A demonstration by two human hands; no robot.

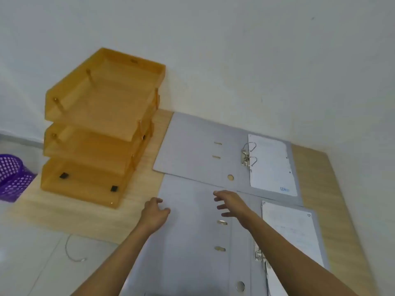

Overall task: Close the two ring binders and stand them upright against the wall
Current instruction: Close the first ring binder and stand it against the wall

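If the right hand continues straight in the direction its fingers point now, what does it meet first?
The right hand points up and left over the near binder. Going on, it probably meets the edge of the far binder, which overlaps the near one. Its height above the cover is unclear.

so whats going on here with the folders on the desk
A person is reaching over two grey ring binders lying open and flat on a wooden desk. The left hand is at the left edge of the near binder; the right hand hovers open above its top edge, gripping nothing. The far binder lies by the wall, rings open, paper on its right side. Neither is closed or upright yet. A stack of orange trays stands to the left.
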